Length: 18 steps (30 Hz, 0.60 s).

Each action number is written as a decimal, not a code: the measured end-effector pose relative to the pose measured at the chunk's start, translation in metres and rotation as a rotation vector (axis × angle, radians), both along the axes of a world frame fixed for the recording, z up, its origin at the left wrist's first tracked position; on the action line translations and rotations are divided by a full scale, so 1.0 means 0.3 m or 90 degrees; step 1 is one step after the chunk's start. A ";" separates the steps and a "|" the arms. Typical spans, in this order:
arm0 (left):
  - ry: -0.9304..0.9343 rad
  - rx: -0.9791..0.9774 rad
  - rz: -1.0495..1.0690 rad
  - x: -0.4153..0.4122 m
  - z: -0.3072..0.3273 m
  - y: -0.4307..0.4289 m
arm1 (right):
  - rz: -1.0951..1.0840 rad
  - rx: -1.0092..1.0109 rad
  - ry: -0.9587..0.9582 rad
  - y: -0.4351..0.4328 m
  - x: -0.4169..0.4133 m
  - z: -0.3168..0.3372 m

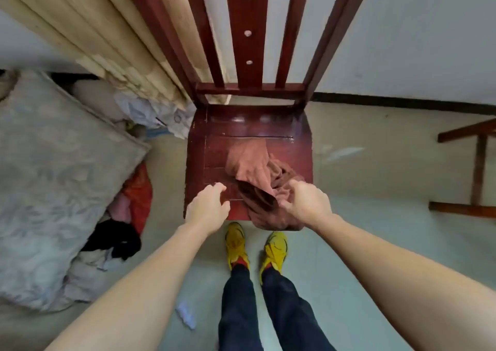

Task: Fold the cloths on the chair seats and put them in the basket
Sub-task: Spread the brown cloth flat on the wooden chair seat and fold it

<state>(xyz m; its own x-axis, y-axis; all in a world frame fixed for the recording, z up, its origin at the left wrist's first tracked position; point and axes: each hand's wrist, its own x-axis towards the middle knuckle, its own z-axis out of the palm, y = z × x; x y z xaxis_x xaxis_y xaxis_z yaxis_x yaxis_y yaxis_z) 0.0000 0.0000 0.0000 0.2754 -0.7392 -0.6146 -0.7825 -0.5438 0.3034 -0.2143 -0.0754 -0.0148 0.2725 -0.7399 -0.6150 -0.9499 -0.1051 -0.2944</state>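
**A:** Where was the cloth?

**B:** The brown cloth (252, 168) lay crumpled on the seat of the wooden chair (249, 127), towards the seat's front right. One dark fold spilled over the front edge.

**A:** And the hands?

**B:** The right hand (308, 203) was at the cloth's near right side. Its fingers were curled into the bunched fabric and gripped it, with the thumb stretched towards the seat's middle. The left hand (208, 207) hovered over the front left of the seat, just beside the cloth. Its fingers were loosely curled and a little apart, and it held nothing. I could not tell whether a fingertip touched the wood.

**A:** What was the chair like?

**B:** It was dark red and glossy with lacquer, and the seat was a framed panel with rounded front corners. The back had straight upright slats, and the broad middle slat (245, 28) had three round holes.

**A:** And the cloth's texture?

**B:** Soft and towel-like, rust-brown. It was paler on its flatter upper part and deeply creased elsewhere.

**A:** What lay around the chair?

**B:** To its left, a loose heap of clothes (134, 189) in red, pink, black and white lay on the floor against a grey quilted pad (53, 176). Behind the chair and to the left hung a beige pleated curtain (120, 41). To the right stood a dark wooden frame (477, 168). In front of the chair were the person's yellow shoes (236, 243).
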 end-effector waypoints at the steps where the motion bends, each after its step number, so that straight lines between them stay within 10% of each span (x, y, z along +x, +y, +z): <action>1: -0.010 -0.004 -0.023 0.001 -0.049 -0.020 | -0.006 0.013 -0.007 0.009 0.006 -0.046; 8: -0.038 -0.061 -0.125 0.002 -0.383 -0.185 | -0.064 0.014 -0.080 0.106 0.026 -0.335; 18: 0.054 -0.255 0.075 0.163 -0.350 -0.283 | -0.439 -0.191 -0.278 -0.055 -0.010 -0.214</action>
